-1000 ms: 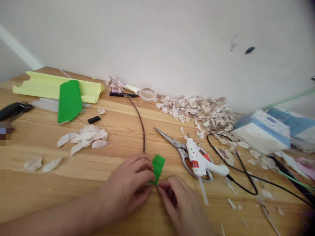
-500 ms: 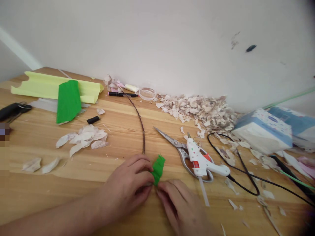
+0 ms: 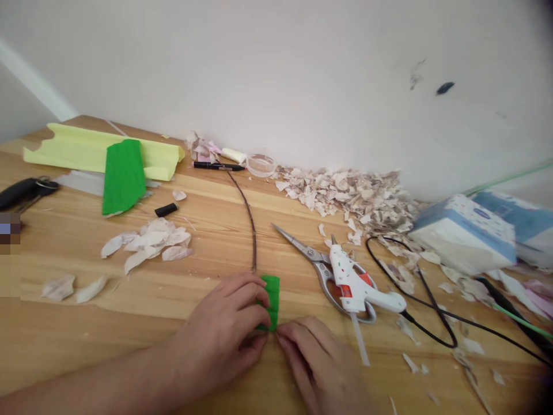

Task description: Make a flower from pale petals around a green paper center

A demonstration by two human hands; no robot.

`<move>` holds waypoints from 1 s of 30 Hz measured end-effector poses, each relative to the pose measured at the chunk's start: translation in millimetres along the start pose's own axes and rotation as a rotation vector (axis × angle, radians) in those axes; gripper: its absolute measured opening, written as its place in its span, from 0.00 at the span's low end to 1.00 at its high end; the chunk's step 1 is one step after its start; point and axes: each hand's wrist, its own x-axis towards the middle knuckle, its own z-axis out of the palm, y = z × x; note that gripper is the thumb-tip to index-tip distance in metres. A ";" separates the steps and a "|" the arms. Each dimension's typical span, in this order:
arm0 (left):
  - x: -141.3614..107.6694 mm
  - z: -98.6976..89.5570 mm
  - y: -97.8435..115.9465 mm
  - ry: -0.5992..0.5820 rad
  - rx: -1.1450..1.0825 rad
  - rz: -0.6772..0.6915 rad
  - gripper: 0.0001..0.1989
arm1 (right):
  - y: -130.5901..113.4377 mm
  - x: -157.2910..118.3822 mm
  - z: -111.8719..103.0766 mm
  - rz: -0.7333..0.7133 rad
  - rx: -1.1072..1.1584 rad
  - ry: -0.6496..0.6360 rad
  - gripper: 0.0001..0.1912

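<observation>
Left hand (image 3: pixel 228 323) curled (palm down); right hand (image 3: pixel 322 360) just beside it, seemingly pinching.

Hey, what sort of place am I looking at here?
Probably a craft workspace, though too little of the room shows to say where. A glue gun lies over scissors, and a small green piece is partly covered by the left hand.

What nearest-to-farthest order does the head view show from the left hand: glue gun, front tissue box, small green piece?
1. Small green piece, partly covered by the left hand.
2. Glue gun, apart, to the right.
3. Front tissue box, farther right.
</observation>
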 end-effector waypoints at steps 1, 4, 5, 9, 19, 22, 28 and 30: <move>-0.3 0.3 -0.5 0.008 0.004 0.003 0.06 | 0.1 0.4 0.3 0.018 0.020 -0.002 0.11; -1.1 1.7 -2.1 0.022 0.007 0.005 0.06 | 0.3 1.1 0.7 0.047 0.052 -0.029 0.09; -1.3 2.2 -2.3 0.025 0.005 0.008 0.06 | 0.3 1.0 0.9 0.048 0.048 -0.034 0.09; -1.1 2.6 -2.3 0.027 -0.001 -0.001 0.06 | -0.2 -0.4 2.5 0.022 -0.011 -0.026 0.09; 3.1 1.5 -3.4 -0.004 -0.051 -0.040 0.06 | -1.1 0.5 1.9 -0.055 -0.142 0.035 0.13; 3.7 0.4 -2.1 -0.021 -0.057 -0.042 0.06 | -0.8 1.1 1.1 -0.062 -0.137 0.022 0.13; 2.6 0.6 -1.7 -0.006 -0.022 -0.040 0.08 | 0.9 2.3 2.5 -0.033 -0.076 0.009 0.12; 2.4 1.7 -2.6 0.004 0.000 -0.026 0.07 | 1.7 3.1 2.7 -0.025 -0.061 0.012 0.12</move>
